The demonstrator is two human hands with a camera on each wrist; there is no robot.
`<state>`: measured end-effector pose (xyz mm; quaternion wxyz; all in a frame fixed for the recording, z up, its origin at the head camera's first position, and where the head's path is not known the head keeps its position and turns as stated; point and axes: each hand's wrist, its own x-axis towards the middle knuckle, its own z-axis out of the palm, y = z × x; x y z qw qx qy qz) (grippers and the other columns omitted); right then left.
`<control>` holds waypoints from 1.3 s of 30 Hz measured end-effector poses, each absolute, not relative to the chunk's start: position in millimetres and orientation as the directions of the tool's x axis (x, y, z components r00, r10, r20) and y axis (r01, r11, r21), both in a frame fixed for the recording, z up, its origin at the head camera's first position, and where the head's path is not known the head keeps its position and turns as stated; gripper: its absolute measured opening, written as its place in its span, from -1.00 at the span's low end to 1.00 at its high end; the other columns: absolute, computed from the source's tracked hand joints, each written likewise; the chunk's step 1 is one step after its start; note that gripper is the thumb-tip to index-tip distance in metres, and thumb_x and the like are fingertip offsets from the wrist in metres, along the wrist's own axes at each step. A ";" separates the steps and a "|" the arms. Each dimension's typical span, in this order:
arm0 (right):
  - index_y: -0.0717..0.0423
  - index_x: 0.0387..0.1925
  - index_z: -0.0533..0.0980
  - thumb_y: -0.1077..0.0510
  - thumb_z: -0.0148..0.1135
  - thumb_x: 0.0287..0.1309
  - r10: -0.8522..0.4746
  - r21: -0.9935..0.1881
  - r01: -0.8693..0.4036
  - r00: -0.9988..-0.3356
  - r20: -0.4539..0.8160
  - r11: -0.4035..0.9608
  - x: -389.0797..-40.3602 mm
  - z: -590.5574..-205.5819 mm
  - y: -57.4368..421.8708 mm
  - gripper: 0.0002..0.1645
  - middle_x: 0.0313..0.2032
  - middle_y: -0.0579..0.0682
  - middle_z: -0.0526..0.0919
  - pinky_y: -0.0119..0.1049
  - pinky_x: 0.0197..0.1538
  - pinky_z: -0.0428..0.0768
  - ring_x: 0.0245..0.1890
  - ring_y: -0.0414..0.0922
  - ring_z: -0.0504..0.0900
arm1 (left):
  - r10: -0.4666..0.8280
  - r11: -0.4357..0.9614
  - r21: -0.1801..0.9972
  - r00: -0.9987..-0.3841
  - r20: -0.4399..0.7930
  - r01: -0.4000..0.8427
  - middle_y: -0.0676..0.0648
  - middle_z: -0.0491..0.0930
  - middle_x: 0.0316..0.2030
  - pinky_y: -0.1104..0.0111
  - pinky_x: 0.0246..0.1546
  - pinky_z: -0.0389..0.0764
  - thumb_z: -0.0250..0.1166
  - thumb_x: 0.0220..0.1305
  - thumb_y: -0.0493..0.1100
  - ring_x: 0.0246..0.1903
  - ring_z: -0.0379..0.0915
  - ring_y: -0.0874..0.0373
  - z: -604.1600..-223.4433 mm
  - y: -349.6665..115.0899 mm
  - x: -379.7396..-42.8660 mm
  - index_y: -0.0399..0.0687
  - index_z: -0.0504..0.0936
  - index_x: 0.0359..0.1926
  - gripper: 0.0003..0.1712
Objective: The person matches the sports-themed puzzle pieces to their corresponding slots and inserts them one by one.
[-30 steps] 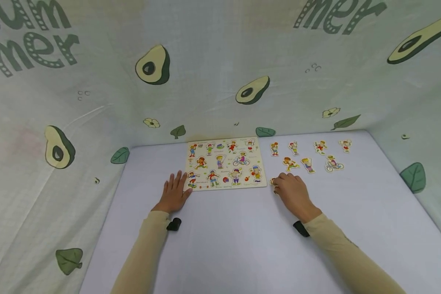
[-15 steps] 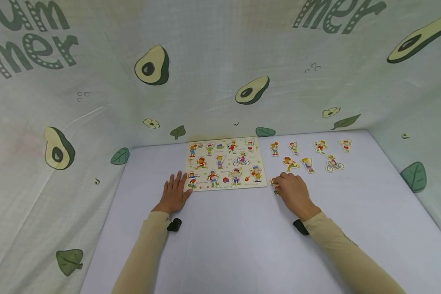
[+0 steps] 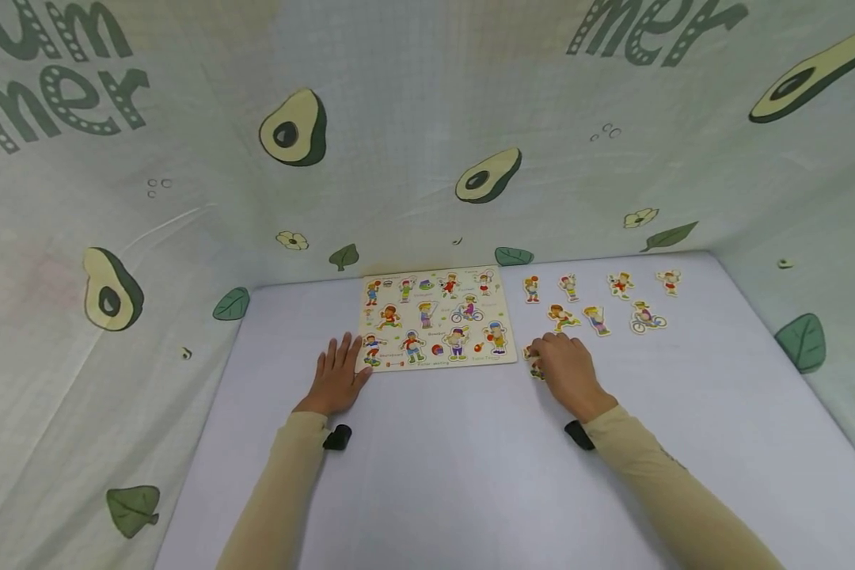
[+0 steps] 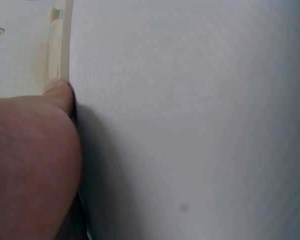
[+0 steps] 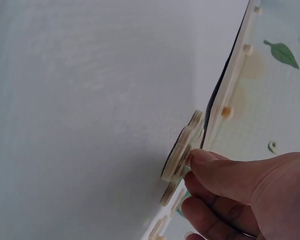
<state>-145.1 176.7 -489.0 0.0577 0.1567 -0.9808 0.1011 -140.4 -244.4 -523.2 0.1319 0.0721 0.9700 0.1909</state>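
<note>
A wooden puzzle board printed with sports children lies at the back of the table, several shaped pieces sitting on it in its front row. My left hand rests with spread, straight fingers at its front left corner, the thumb touching the board's edge in the left wrist view. Just off the front right corner, my right hand pinches a small wooden puzzle piece between thumb and fingers. The right wrist view shows that puzzle piece edge-on beside the board; its picture is mostly hidden by the hand.
Several loose puzzle pieces lie right of the board, among them a cyclist, a runner and a footballer. A white cloth backdrop with avocado prints rises behind the table.
The piece in my right hand has turned slightly, so more of its lower part shows. My left hand stays in place on the board's corner.
</note>
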 end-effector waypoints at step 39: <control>0.13 -0.19 0.73 0.26 0.56 0.17 -0.439 -0.314 -0.531 -0.840 0.319 0.787 -158.4 -464.7 76.0 -0.82 -0.27 -0.03 0.75 -0.10 -0.13 0.64 -0.17 -0.01 0.71 | 0.154 0.944 0.326 -0.946 -0.286 0.055 -0.31 -0.35 0.69 -0.20 0.61 -0.37 -0.05 0.69 0.11 0.65 -0.54 -0.34 -519.3 -243.6 -143.1 -0.27 -0.25 0.70 -0.09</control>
